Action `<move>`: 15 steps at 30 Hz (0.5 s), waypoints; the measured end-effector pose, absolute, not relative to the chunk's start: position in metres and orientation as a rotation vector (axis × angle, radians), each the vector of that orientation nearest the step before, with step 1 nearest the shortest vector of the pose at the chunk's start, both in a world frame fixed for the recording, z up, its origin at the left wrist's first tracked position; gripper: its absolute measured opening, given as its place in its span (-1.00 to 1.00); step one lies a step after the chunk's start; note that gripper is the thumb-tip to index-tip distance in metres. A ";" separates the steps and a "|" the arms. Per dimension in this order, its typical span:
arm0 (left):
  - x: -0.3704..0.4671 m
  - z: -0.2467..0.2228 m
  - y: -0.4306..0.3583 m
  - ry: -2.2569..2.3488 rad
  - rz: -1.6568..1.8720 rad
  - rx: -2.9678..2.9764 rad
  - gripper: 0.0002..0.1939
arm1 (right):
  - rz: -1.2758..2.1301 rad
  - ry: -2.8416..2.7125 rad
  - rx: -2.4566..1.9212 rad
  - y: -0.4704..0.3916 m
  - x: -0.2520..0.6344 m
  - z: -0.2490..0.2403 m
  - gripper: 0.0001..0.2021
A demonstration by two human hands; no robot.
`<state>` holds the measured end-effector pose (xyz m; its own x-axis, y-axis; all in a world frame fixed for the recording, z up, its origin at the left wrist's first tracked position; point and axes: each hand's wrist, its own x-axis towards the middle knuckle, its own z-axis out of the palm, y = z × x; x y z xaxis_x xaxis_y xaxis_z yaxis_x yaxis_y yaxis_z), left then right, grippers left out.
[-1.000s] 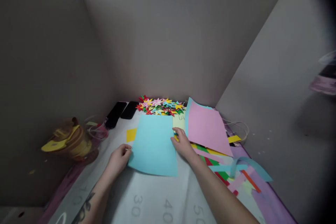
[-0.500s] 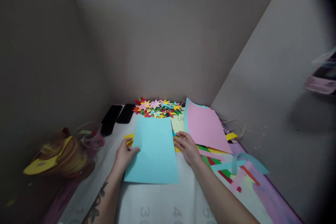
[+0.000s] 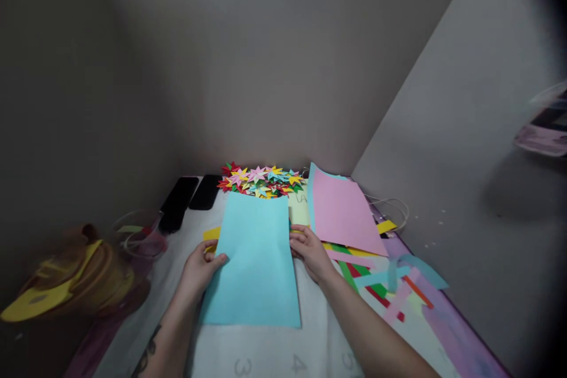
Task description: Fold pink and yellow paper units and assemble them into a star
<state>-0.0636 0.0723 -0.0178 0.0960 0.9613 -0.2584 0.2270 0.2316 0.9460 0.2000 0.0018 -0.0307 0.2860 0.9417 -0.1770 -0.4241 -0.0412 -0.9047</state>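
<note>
A light blue sheet of paper [image 3: 254, 260] lies in front of me, its surface slightly bowed. My left hand [image 3: 201, 266] pinches its left edge, thumb on top and fingers curled behind. At the opposite edge, my right hand [image 3: 312, 253] has its fingers bent around the paper's side; the thumb is partly hidden. Yellow paper [image 3: 211, 238] peeks out beneath the blue sheet near my left hand. Beyond the sheet sits a pile of folded paper stars [image 3: 261, 180] in several colours.
Pink paper [image 3: 348, 212] lies to the right, above coloured strips [image 3: 376, 283]. Two black phones [image 3: 206, 192] [image 3: 181, 195] rest at the back left. A brown and yellow bag [image 3: 80, 277] stands at far left. Grey partitions [image 3: 266, 65] surround the table; a white cable [image 3: 398, 207] loops at right.
The blue sheet has come slightly nearer to me. My right fingers, looser before, have closed in on its right edge. My left hand still grips the left edge.
</note>
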 end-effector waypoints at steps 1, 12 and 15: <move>-0.064 -0.018 0.072 1.376 0.816 1.243 -0.39 | 1.223 -0.627 -1.106 0.002 0.200 -0.032 -0.57; -0.040 -0.003 0.055 1.259 0.884 1.926 -0.48 | 1.088 -1.083 -1.165 -0.002 0.185 -0.038 -0.58; -0.015 -0.005 0.044 1.063 0.677 1.607 -0.57 | 1.062 -1.265 -1.189 -0.006 0.177 -0.038 -0.58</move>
